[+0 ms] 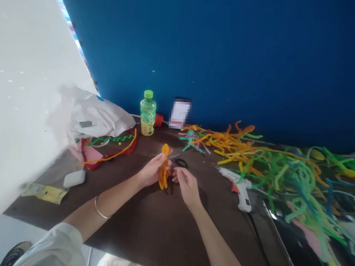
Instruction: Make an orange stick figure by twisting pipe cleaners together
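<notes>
Left hand (pixel 151 172) closed around orange pipe-cleaner figure (pixel 164 170), held upright just above brown table (pixel 148 226). Right hand (pixel 187 185) half curled, fingertips at the figure's lower part; can't tell if it grips. Scissors (pixel 180 162) just behind. Glue gun (pixel 240 188) right. Bottle (pixel 148 114), pipe-cleaner pile (pixel 282 170) farther back.
</notes>
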A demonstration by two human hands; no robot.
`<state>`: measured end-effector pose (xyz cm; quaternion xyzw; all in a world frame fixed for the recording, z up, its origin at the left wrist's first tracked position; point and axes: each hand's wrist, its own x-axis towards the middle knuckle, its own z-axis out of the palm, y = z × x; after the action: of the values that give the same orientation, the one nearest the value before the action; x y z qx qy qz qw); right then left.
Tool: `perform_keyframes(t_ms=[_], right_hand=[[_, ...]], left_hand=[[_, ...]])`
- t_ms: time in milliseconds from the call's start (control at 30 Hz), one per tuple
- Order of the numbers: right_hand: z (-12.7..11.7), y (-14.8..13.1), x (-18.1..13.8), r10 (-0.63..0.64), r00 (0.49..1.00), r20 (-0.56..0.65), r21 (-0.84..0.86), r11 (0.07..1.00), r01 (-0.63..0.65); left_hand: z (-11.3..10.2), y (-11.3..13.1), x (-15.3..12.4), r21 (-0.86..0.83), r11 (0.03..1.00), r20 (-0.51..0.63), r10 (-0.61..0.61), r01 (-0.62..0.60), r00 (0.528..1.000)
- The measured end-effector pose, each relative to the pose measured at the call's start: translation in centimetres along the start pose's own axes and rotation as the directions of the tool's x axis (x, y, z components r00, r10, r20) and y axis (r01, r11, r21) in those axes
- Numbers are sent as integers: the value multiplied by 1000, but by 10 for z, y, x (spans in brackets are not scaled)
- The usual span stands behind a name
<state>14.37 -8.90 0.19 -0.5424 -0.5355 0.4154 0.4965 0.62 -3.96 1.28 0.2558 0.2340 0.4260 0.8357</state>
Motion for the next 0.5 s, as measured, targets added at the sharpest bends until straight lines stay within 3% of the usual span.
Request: perform_keyframes(t_ms=[267,500], right_hand=[[-11,-3,3,-79,980,-183,-76,995,66],[12,-7,-10,-139,990,3,-371,919,130]], left_hand=[[-2,4,3,-42,999,-18,24,-25,1000],[1,-3,4,-60,987,-38,147,-149,988]])
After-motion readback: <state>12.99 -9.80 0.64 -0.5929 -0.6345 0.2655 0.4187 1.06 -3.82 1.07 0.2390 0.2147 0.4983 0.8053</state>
